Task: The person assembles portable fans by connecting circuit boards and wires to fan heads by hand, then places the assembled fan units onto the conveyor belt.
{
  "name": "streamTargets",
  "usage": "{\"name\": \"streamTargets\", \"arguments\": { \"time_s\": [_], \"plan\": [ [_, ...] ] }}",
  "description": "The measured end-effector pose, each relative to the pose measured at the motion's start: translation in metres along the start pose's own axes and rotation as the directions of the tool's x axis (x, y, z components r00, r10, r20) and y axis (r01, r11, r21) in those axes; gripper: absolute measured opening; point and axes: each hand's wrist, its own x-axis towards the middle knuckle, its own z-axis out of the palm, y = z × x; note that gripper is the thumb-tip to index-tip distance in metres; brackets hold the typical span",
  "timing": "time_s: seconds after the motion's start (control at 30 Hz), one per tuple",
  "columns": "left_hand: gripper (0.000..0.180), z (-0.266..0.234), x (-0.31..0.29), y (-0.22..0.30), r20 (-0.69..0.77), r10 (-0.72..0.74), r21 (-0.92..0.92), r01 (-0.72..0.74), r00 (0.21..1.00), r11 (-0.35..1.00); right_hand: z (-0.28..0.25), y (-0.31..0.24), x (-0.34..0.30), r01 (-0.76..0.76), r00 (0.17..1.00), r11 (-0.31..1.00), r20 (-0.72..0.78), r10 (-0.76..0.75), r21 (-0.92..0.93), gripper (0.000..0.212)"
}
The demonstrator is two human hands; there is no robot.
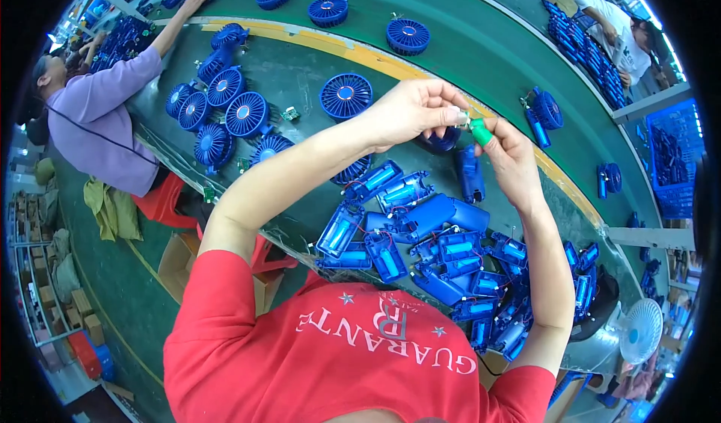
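My left hand is closed in a pinch on a small pale-and-green part that looks like a circuit board, raised above the bench. Close beside it, my right hand is pinched too. A bright green piece shows at its thumb and forefinger; whether it is held or covers a fingertip I cannot tell. Beneath the hands, a blue fan head is partly hidden, with a blue handle shell standing next to it. Several opened blue handle shells with batteries and wires are heaped nearer me.
Round blue fan heads cluster on the left of the bench, near a loose circuit board. Beyond a yellow edge strip, a green conveyor carries more fans. A co-worker reaches over at left; a white fan stands at right.
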Motion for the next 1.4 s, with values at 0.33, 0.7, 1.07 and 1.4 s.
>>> {"name": "streamTargets", "arguments": {
  "time_s": [0.33,0.7,1.07,1.4],
  "plan": [
    [0.027,0.034,0.032,-0.014,0.090,-0.006,-0.050,0.011,0.996,0.999,-0.033,0.031,-0.009,-0.058,0.993,0.964,-0.083,0.082,0.260,0.032],
    [0.025,0.024,0.032,-0.024,0.141,-0.009,-0.238,0.042,0.990,0.970,-0.019,0.020,-0.005,-0.135,0.989,0.835,0.015,0.150,0.533,0.028],
    [0.024,0.022,0.040,-0.029,0.167,-0.018,-0.228,0.056,0.986,0.972,-0.026,0.003,0.001,-0.025,0.999,0.977,-0.032,0.032,0.214,0.027],
    [0.036,0.014,0.049,-0.009,-0.181,0.382,0.509,-0.246,0.906,0.825,-0.082,0.021,0.021,-0.147,0.988,0.970,-0.027,0.155,0.194,0.026]
  ]
}}
